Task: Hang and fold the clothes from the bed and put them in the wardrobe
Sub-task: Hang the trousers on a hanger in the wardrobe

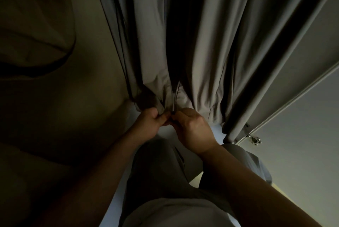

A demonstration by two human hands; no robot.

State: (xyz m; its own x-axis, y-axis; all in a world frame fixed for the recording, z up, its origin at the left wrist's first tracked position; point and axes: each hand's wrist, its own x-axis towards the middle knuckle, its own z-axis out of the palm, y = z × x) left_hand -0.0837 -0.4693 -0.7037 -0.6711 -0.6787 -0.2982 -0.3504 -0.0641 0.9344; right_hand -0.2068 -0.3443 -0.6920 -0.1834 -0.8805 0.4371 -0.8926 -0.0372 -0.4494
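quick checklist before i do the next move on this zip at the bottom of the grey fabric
1. Left hand pinching the grey fabric beside the zip: ok, its fingers are closed on the hem.
2. Right hand on the lower end of the zip: ok, fingers closed there, though the puller itself is hidden.
3. Two zip sides lined up at the bottom: cannot tell, the hands cover the join.
4. Fabric clear of the zip track: not ok, it bunches in folds on both sides just above the hands.
5. Light to work by: not ok, the scene is dim.
6. White door on the right out of the way: ok, apart from the hands.
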